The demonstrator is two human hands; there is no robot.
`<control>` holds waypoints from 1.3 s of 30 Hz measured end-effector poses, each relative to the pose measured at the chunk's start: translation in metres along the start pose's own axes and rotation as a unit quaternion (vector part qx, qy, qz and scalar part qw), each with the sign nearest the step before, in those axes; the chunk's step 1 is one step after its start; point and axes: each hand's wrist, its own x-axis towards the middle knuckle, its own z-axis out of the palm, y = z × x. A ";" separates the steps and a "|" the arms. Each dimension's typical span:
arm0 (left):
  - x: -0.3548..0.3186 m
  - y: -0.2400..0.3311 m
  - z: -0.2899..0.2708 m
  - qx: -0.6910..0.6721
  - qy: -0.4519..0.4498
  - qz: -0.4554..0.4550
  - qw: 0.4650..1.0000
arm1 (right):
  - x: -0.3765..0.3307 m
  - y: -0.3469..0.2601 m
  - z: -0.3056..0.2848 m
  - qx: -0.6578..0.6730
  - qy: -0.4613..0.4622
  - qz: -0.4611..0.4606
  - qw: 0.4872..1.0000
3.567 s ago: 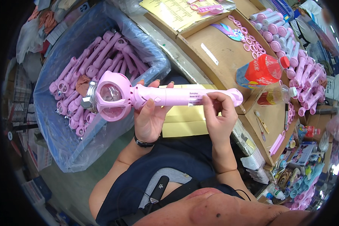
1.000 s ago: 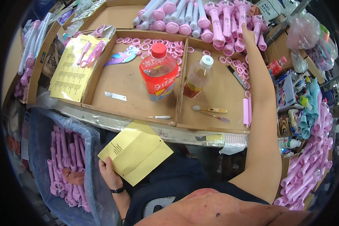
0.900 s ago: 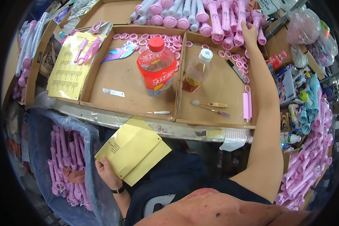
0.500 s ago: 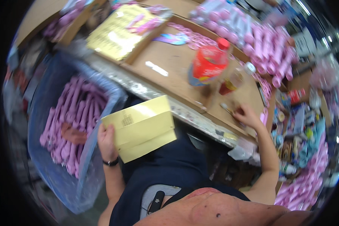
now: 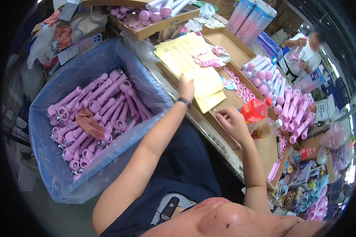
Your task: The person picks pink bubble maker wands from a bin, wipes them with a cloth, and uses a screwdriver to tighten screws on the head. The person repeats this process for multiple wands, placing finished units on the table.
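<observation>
I take twelve o'clock as the top of my head view. The relation that I must judge is between the yellow paper [image 5: 207,94] and the two hands. From the left hand [image 5: 186,87] this paper lies at about three to four o'clock, and the hand rests upon its left edge, so it is the nearer one. From the right hand [image 5: 231,122] it lies at about ten to eleven o'clock, just beside the fingers but, as I see it, apart from them. The long sides of the paper run roughly from eleven to five o'clock, in one line with the printed yellow sheets [image 5: 176,49] above it; how many layers it has, I cannot tell.

The left fingers are laid along the paper; whether they pinch it or only press it, I cannot tell, because the thumb is hidden from me. The right fingers are curled inward with a narrow space, and I cannot say if something small is between them.

At two o'clock from the right hand, the red bottle [image 5: 254,111] stands near. The pink wands [image 5: 110,87] lie at about eight to nine o'clock from the left hand.
</observation>
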 end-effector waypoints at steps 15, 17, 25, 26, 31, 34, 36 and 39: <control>0.122 0.022 -0.096 -0.241 -0.032 -0.160 0.957 | 0.232 0.019 0.179 -0.098 0.109 -0.060 0.987; 0.130 0.024 -0.097 -0.274 -0.028 -0.201 0.940 | 0.249 0.018 0.193 -0.112 0.111 -0.020 0.987; 0.131 0.024 -0.072 -0.264 -0.182 -0.078 0.944 | 0.262 0.044 0.192 0.003 0.230 0.068 0.971; 0.135 0.022 -0.071 -0.242 -0.133 -0.065 0.959 | 0.261 0.047 0.189 0.063 0.258 0.062 0.962; 0.182 0.019 -0.084 -0.146 0.051 -0.058 0.986 | 0.253 0.054 0.180 0.256 0.329 0.136 0.899; 0.204 0.020 -0.092 -0.198 0.040 -0.130 0.971 | 0.252 0.053 0.180 0.244 0.379 0.100 0.887; 0.209 0.023 -0.092 -0.278 -0.005 -0.186 0.942 | 0.254 0.054 0.182 0.272 0.359 0.113 0.886; 0.201 0.032 -0.085 -0.332 -0.054 -0.156 0.929 | 0.255 0.056 0.183 0.305 0.403 0.057 0.861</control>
